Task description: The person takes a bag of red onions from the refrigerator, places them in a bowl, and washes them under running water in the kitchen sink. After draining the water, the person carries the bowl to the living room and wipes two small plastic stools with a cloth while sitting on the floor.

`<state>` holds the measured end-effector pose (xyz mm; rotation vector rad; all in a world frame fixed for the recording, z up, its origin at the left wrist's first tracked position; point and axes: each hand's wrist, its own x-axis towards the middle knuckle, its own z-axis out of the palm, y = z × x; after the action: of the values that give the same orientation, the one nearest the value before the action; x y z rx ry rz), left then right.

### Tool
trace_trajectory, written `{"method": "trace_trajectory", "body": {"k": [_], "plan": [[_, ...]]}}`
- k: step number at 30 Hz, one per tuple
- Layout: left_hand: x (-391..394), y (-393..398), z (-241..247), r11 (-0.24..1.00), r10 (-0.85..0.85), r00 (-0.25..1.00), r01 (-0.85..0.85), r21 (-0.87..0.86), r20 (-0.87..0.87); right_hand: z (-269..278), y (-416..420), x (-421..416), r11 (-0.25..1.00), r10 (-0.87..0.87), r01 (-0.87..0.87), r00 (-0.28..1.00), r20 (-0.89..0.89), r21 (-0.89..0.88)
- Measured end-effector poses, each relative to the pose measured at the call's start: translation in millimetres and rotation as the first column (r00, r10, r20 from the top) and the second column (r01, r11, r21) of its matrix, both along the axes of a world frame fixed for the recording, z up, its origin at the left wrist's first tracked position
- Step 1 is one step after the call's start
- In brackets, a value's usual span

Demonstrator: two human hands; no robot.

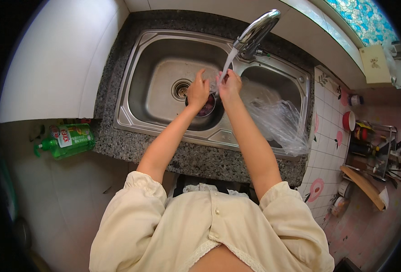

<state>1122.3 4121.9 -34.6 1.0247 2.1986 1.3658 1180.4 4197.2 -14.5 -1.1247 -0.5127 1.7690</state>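
Note:
Water runs from the chrome faucet point(254, 30) onto my right hand point(231, 85), which is cupped under the stream. Something small and dark red, probably a fruit, shows between its fingers, partly hidden by the water. My left hand point(199, 89) hovers over the left rim of a round bowl, its fingers apart and nothing visible in them. Inside the bowl lie several dark red-purple round fruits point(207, 108), partly covered by my left hand. The bowl is in the large left basin of the stainless steel sink point(159, 81), just right of the drain point(181, 89).
A crumpled clear plastic bag point(278, 125) lies in and over the smaller right basin. Speckled granite countertop point(200, 158) borders the sink. At left stands a green dish soap pump bottle point(73, 140). Tiled counter point(319, 149) at right holds a metal rack point(373, 149) with knives and bottles.

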Motion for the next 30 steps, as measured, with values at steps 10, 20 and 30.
{"method": "trace_trajectory", "body": {"k": [10,20,30], "plan": [[23,-3,-149,0.679,-0.730,0.408,0.344,-0.648,-0.549,-40,-23,35,0.927,0.372,-0.357,0.915,0.155,-0.117],[-5,-16,-114,0.949,-0.243,0.804,0.313,-0.038,0.543,-54,-34,44,0.890,0.417,-0.456,0.781,0.465,-0.032],[3,-18,-69,0.996,-0.066,0.932,0.043,0.073,0.357,-58,-64,14,0.683,0.293,-0.686,0.573,0.765,0.252]]}}
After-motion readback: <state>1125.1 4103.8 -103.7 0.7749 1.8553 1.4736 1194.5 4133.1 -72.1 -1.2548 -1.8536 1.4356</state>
